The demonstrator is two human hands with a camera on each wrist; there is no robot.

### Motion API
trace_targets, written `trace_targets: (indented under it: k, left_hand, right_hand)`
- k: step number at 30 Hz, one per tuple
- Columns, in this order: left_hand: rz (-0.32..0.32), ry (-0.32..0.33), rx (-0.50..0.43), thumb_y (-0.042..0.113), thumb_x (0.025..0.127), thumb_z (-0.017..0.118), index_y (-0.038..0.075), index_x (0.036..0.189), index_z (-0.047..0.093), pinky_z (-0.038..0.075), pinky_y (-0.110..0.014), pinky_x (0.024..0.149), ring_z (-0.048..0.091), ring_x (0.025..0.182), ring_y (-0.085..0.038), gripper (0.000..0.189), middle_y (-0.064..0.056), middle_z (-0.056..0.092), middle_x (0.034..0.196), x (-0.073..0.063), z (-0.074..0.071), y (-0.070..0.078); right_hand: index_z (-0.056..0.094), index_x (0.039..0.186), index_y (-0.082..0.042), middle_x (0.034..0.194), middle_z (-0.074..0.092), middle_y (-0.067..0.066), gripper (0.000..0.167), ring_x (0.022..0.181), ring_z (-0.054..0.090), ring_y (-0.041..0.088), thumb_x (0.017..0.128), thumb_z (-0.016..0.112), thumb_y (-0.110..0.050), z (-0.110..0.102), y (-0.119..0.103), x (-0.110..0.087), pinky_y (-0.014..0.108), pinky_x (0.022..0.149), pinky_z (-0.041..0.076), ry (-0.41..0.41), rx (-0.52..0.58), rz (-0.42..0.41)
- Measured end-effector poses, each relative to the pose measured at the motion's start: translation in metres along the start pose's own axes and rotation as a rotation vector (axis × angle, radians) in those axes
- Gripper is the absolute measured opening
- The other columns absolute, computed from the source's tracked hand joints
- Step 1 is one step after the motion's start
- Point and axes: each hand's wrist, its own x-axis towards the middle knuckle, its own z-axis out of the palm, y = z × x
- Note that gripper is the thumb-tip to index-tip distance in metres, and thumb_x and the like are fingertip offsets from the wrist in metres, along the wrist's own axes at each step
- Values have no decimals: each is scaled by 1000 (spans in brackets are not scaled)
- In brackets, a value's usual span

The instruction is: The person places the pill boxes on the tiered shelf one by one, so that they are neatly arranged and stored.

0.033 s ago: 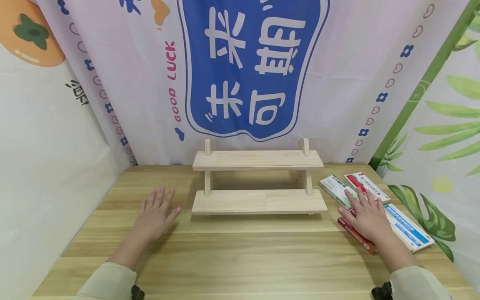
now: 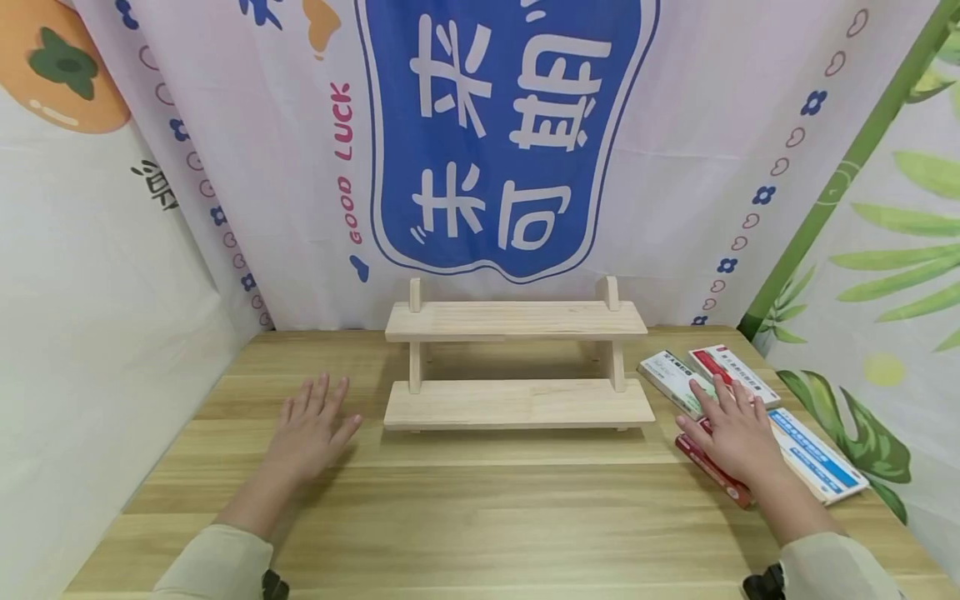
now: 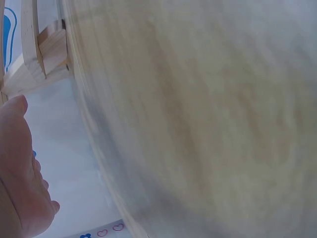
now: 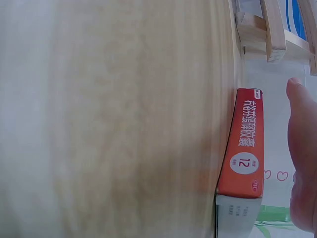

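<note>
Four boxes (image 2: 671, 377) lie at the right of the head view, their long axes slanting from upper left to lower right. Nearest is the red box (image 2: 712, 471); in the right wrist view its lettered side runs nearly upright, the whitish end toward the bottom. Just right of it is the blue-and-white box (image 2: 817, 454); farther up the frame, side by side, the green-and-white box (image 2: 663, 371) and the red-and-white box (image 2: 738, 373). Under them is the table (image 2: 480, 525), grain running left to right. At centre stands the rack (image 2: 517, 404), two shelves level across, and behind it hangs pale cloth (image 2: 712, 142). The right hand (image 2: 738, 437) is over the boxes, fingers spread, pinching nothing; whether it touches them I cannot tell. The left hand (image 2: 307, 433), mid-left over the table, has fingers spread too, likewise holding nothing
</note>
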Motion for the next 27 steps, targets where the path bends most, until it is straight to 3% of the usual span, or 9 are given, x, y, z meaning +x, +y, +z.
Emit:
trace_targets:
  k: [9, 14, 17, 20, 27]
  left_hand:
    - [3, 12, -10, 51, 103, 37, 5, 156, 16, -3, -72, 118, -3, 148, -50, 73, -27, -2, 162, -1, 1, -2]
    - [22, 15, -44, 49, 103, 38, 4, 156, 14, 3, -71, 119, 1, 148, -50, 73, -28, 1, 161, 0, 1, 1]
    - [35, 42, -127, 45, 103, 43, 2, 155, 18, 12, -70, 118, 10, 147, -50, 72, -29, 9, 160, 1, 2, 4]
    - [43, 70, -270, 39, 103, 47, 0, 153, 23, 18, -69, 117, 19, 144, -51, 68, -29, 18, 159, 3, 4, 9]
    - [-3, 60, -565, 34, 104, 46, 1, 152, 28, 32, -63, 115, 36, 138, -48, 61, -25, 31, 156, 8, 12, 20]
  right_hand:
    - [23, 155, -8, 158, 12, 33, 78, 144, 5, 55, 99, 39, -61, -3, -3, -1, 77, 113, 0, 15, 3, 0]
    - [29, 151, -3, 155, 17, 36, 74, 140, 15, 58, 100, 42, -55, -13, -4, -8, 78, 111, 10, 77, 16, 10]
    - [35, 147, 1, 151, 23, 38, 71, 134, 24, 61, 100, 45, -52, -19, -1, -13, 79, 106, 21, 122, 47, 39]
    - [39, 143, 2, 148, 26, 39, 68, 128, 29, 63, 99, 49, -49, -23, 5, -19, 81, 98, 29, 152, 106, 79]
    - [41, 141, 4, 145, 28, 41, 64, 126, 27, 65, 99, 52, -43, -25, 26, -36, 82, 94, 27, 221, 188, 126]
